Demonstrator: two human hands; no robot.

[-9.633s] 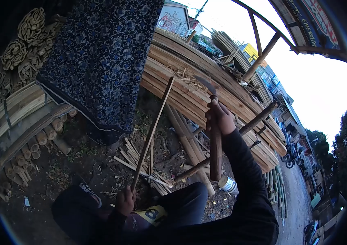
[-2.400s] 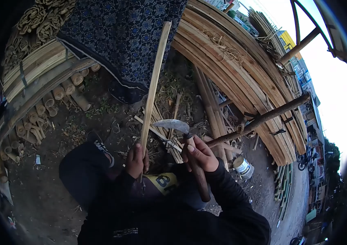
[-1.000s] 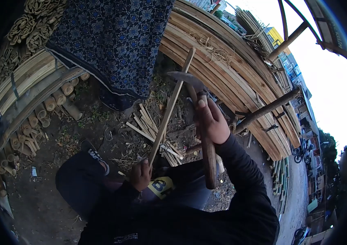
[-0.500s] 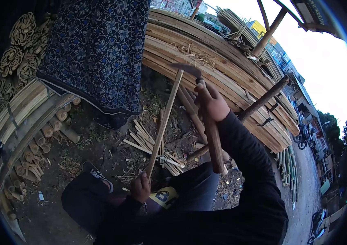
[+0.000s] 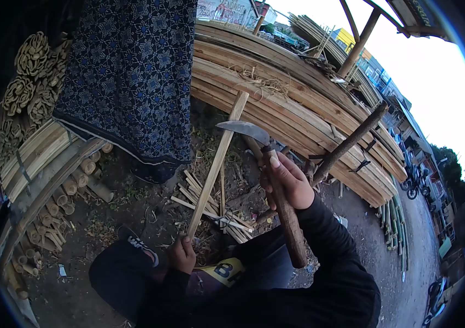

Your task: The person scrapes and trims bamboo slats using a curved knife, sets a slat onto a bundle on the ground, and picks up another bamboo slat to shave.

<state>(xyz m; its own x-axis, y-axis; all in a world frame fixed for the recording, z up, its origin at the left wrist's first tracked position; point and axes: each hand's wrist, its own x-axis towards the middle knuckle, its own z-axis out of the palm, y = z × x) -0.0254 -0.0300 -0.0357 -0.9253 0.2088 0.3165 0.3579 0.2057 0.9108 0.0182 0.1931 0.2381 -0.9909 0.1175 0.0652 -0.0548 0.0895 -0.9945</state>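
My left hand (image 5: 182, 255) is closed around the lower end of a long, flat wooden strip (image 5: 211, 177), which slants up and away from me. My right hand (image 5: 293, 185) grips a sickle by its thick wooden handle (image 5: 289, 227), thumb laid along the top. The sickle's curved metal blade (image 5: 250, 130) crosses in front of the strip's upper part; whether its edge bites into the wood I cannot tell. Below the strip, several cut wooden sticks (image 5: 231, 223) lie in a loose heap on the dirt.
Stacked planks (image 5: 298, 112) run across the back, with curly shavings (image 5: 262, 82) on top. A wooden post (image 5: 351, 143) juts out at the right. A patterned blue cloth (image 5: 134, 82) hangs at the left, above bamboo poles (image 5: 82, 177) and near bundled strips (image 5: 30, 54).
The sickle has come down, its blade shifting from the strip's tip to lower along it. The strip has turned, showing more of its flat face. My left hand has shifted slightly.
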